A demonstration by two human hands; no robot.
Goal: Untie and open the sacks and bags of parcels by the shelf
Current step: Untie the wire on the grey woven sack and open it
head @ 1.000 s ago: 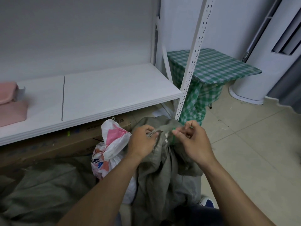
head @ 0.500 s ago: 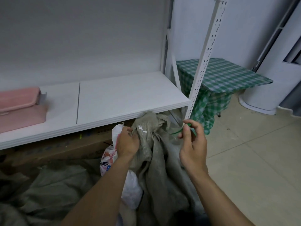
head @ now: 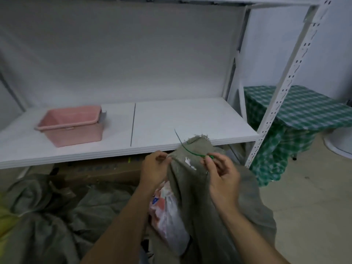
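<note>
A grey-green woven sack [head: 192,180] stands in front of the white shelf [head: 190,121], its gathered neck held up between both hands. My left hand [head: 154,167] grips the neck's left side. My right hand [head: 219,170] pinches a thin green tie [head: 187,150] that curves up and to the left across the neck. A white and pink plastic bag [head: 167,212] leans against the sack's left side, below my left wrist.
A pink plastic basket [head: 72,126] sits on the shelf at the left. More grey sacks [head: 47,216] and a cardboard box [head: 102,170] lie under and before the shelf. A green checked table [head: 297,111] stands right of the shelf post [head: 282,88].
The view has tilted up. The green tie has come loose from the sack's neck and now sticks up to the left, my right hand still pinching it.
</note>
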